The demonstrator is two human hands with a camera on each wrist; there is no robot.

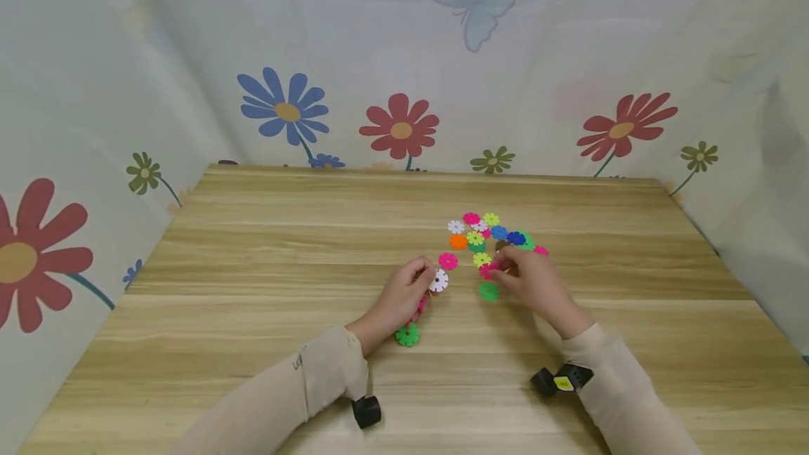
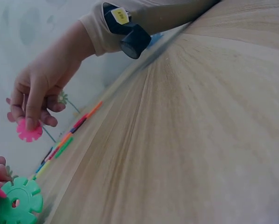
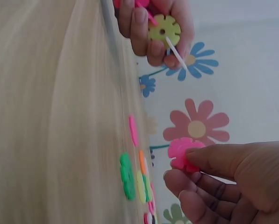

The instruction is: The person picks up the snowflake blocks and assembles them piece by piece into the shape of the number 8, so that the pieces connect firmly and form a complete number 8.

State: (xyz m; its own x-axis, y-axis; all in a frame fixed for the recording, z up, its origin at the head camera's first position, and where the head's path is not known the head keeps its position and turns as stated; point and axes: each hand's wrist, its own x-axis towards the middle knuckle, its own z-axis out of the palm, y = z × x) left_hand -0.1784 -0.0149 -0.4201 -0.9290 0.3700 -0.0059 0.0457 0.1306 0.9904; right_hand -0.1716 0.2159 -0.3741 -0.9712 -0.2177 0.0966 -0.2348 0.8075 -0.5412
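My left hand [image 1: 398,297] grips a joined string of notched plastic discs. A white disc [image 1: 441,285] stands at its upper end, edge-on in the right wrist view, slotted against a yellow disc [image 3: 172,29]. Pink pieces [image 1: 420,306] show by the palm, and a green disc [image 2: 31,210] hangs at the lower end; the fingers hide part of the string. To the right, my right hand [image 1: 537,283] pinches a single pink disc [image 3: 179,150] between thumb and fingertips. It is held above the table, apart from the string.
Loose discs of several colours lie on the wooden table [image 1: 284,244] beyond the hands, among them an orange disc [image 1: 458,241], a blue disc [image 1: 516,238] and a green disc [image 1: 489,291]. A flower-printed cloth [image 1: 354,41] hangs behind the table's far edge.
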